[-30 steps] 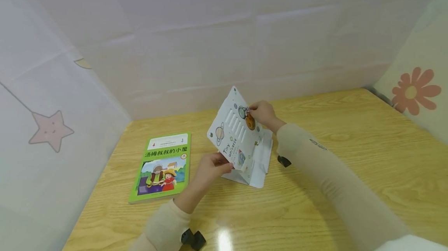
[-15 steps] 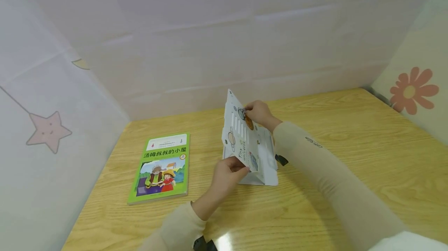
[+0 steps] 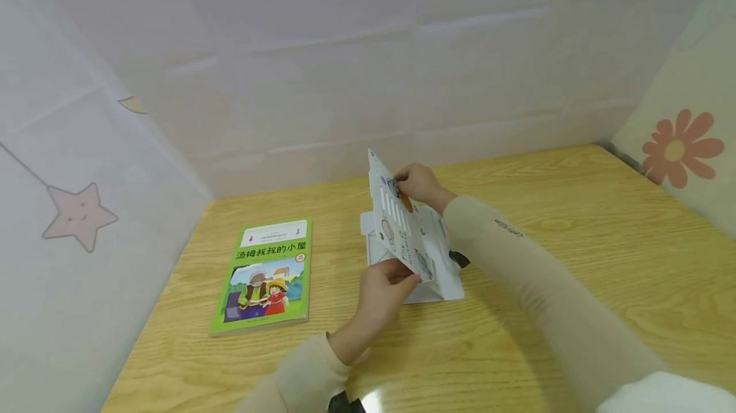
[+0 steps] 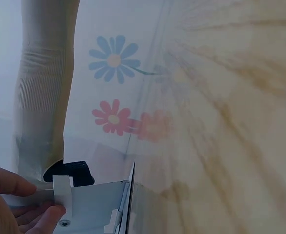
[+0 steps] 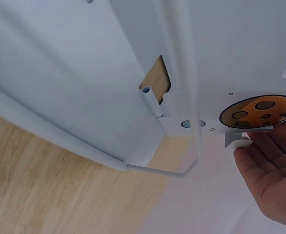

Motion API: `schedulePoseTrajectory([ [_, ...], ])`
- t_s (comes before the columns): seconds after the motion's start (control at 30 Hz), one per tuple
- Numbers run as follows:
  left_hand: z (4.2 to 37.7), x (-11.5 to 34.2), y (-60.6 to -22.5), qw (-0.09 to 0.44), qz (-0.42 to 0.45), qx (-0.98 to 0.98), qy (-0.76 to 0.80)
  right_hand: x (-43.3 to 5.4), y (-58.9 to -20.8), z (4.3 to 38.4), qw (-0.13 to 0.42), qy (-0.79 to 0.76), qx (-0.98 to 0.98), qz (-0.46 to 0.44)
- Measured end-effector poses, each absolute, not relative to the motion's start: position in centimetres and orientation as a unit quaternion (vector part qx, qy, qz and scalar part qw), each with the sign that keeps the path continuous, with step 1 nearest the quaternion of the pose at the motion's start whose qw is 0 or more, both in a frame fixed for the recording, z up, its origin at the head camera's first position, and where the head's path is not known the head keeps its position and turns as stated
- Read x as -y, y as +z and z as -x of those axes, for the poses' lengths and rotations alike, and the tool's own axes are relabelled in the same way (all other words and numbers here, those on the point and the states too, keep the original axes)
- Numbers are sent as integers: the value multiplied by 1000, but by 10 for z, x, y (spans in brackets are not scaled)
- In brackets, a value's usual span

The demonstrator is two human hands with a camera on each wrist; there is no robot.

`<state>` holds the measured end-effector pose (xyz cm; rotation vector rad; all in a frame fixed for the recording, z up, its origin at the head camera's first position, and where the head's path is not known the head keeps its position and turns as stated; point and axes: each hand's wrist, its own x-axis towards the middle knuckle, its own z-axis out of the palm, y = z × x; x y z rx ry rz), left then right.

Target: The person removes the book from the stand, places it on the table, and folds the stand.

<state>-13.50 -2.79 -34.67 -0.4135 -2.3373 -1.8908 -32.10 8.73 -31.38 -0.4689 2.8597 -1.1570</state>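
A white folding book stand point(image 3: 382, 199) with planet drawings and "Tiny universe" print stands on the table. Its slotted panel is raised at a steep slant above the flat base point(image 3: 450, 272). My left hand point(image 3: 384, 288) pinches the panel's near lower edge between thumb and fingers; in the left wrist view, that left hand point(image 4: 16, 204) grips beside a small white lip. On the far right edge, next to the orange planet, my right hand point(image 3: 420, 184) holds the panel. The right wrist view shows the hinge point(image 5: 153, 100) and a square cutout; the right hand point(image 5: 275, 170) curls at the panel's edge.
A green picture book point(image 3: 264, 279) lies flat on the wooden table point(image 3: 552, 215), left of the stand. Behind and at both sides hang pale cloth walls point(image 3: 368, 68) with star and flower prints. Black wrist straps sit on both sleeves.
The panel has swung from facing me more to a steeper, edge-on view, and the stand has turned on the table. My left hand has moved right with it; the right hand shifted slightly left.
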Motion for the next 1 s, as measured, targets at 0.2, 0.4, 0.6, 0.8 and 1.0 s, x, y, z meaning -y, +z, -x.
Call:
schedulePoseTrajectory([
  [0.2,122,21,-327,60,138,757,-636,-80,-311,323,24,-358,-920,157],
  [0.4,116,15,-320,70,123,756,-639,-72,-309,324,40,-353,-921,159],
  [0.6,126,10,-344,97,119,744,-650,-63,-304,319,41,-343,-922,175],
  [0.8,131,7,-356,111,115,732,-662,-56,-300,315,36,-337,-921,194],
  [1.0,131,2,-357,123,115,730,-662,-54,-302,314,37,-340,-916,210],
])
